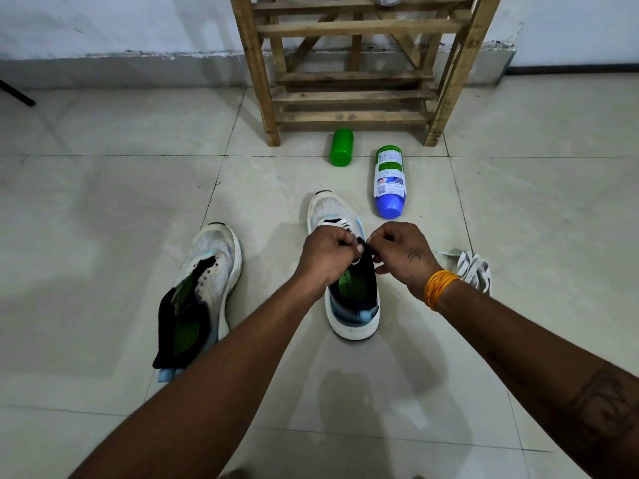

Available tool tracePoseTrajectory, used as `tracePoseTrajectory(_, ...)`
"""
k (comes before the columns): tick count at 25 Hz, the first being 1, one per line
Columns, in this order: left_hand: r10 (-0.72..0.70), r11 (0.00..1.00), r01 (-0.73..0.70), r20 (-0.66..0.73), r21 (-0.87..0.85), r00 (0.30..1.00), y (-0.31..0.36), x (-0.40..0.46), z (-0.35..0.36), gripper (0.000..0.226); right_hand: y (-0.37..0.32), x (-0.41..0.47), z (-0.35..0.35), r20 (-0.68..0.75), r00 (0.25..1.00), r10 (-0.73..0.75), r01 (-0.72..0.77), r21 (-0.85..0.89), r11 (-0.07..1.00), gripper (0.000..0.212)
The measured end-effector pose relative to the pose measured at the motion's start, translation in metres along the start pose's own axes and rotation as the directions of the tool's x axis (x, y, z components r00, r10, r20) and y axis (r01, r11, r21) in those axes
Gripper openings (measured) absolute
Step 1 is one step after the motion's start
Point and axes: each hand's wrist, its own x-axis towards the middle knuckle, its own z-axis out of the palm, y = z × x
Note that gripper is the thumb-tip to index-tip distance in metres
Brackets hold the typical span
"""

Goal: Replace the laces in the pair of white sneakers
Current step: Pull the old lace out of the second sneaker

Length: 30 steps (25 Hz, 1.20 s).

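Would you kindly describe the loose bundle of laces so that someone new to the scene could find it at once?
Start at the wooden rack against the wall and come down the tiled floor, past the blue-capped bottle lying on its side. The lace bundle lies on the floor just beyond the right hand, beside the orange wristband. Unlike the sneakers, it is a flat, loose tangle of white strips.

Dim, even indoor light, cool and slightly greenish. Soft sheen on the pale floor tiles (518, 209), no hard glare. Faint, diffuse shadows under the forearms (221, 382) and behind the wooden rack (349, 74). Strong wide-angle bending at the edges: tile joints curved, forearms stretched and swollen toward the lower corners. Centre reasonably sharp; slight softness and smearing at the borders.
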Motion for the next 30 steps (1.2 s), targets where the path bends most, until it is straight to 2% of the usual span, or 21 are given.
tracePoseTrajectory(2,0.017,1.000,-0.017,0.011,0.016,1.000,0.000,0.001,0.000,0.022,-0.001,0.002,-0.001,0.012,0.990,-0.138,0.138,-0.160,0.977,0.011)
tracePoseTrajectory(3,0.020,1.000,-0.020,0.009,0.010,1.000,-0.001,0.001,0.001,0.024,-0.002,0.003,-0.001,0.026,0.989,-0.144,0.147,-0.157,0.977,0.011)
tracePoseTrajectory(6,0.040,0.999,-0.040,-0.016,-0.007,0.999,-0.002,-0.001,0.003,0.025,0.001,0.001,0.001,0.018,1.000,0.026,-0.028,0.116,0.993,0.015)
tracePoseTrajectory(8,0.062,0.998,-0.062,-0.020,0.001,0.998,-0.002,-0.001,0.004,0.025,0.002,-0.004,0.006,0.015,0.987,0.161,-0.158,0.298,0.941,0.020)
tracePoseTrajectory(11,0.107,0.992,-0.105,-0.023,0.075,0.994,-0.001,-0.001,0.005,0.023,0.000,-0.005,0.009,-0.002,0.961,0.277,-0.253,0.406,0.878,0.022)
tracePoseTrajectory(14,0.127,0.985,-0.125,-0.008,0.119,0.992,-0.002,-0.001,0.003,0.021,-0.001,-0.006,0.002,0.034,0.966,0.257,-0.248,0.402,0.881,0.015)
tracePoseTrajectory(17,0.127,0.982,-0.129,0.021,0.137,0.992,-0.001,0.002,0.000,0.022,0.003,-0.007,-0.006,0.078,0.987,0.141,-0.159,0.340,0.927,0.006)
tracePoseTrajectory(20,0.140,0.985,-0.144,0.045,0.100,0.989,-0.003,0.003,-0.002,0.012,0.005,-0.006,-0.009,0.073,0.996,0.055,-0.072,0.257,0.964,0.010)
tracePoseTrajectory(25,0.132,0.991,-0.132,0.032,-0.001,0.991,-0.006,0.004,-0.001,0.009,0.006,-0.004,-0.003,0.006,1.000,0.014,-0.015,0.150,0.989,0.016)
tracePoseTrajectory(30,0.138,0.990,-0.138,-0.022,-0.008,0.990,-0.009,0.003,0.003,0.008,0.007,-0.004,0.001,-0.008,0.999,0.051,-0.049,0.169,0.984,0.017)
